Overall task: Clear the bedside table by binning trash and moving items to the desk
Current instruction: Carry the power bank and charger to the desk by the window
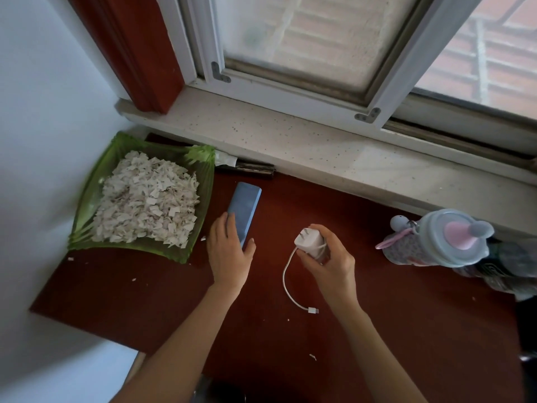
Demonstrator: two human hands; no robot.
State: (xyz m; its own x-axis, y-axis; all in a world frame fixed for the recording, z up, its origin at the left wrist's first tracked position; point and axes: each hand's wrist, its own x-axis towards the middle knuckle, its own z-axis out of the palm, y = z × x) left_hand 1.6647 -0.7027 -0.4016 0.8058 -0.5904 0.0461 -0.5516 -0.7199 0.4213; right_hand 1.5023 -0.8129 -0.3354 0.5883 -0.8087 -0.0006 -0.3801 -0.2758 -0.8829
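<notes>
The left hand is gripping the near end of a slim blue block, thumb on one long edge and fingers curling over the other, and the block is angling away from the palm toward the window. The right hand is closing around a white charger plug, prongs pointing up and away, fingers wrapping its body. The charger's white cable is looping down from under that hand and trailing onto the wood, its small connector lying just beside the right wrist.

Out past the left hand, a green glass dish is sitting heaped with torn scraps of pale paper. Off beyond the right hand, a pale blue bottle with a pink-topped lid and little round ears is standing near the sill. All of this is resting on a dark reddish-brown tabletop, with a few paper flecks scattered around both forearms. Ahead of both hands a speckled stone windowsill is running across, under a white-framed sliding window, and a pale wall is flanking the left arm.
</notes>
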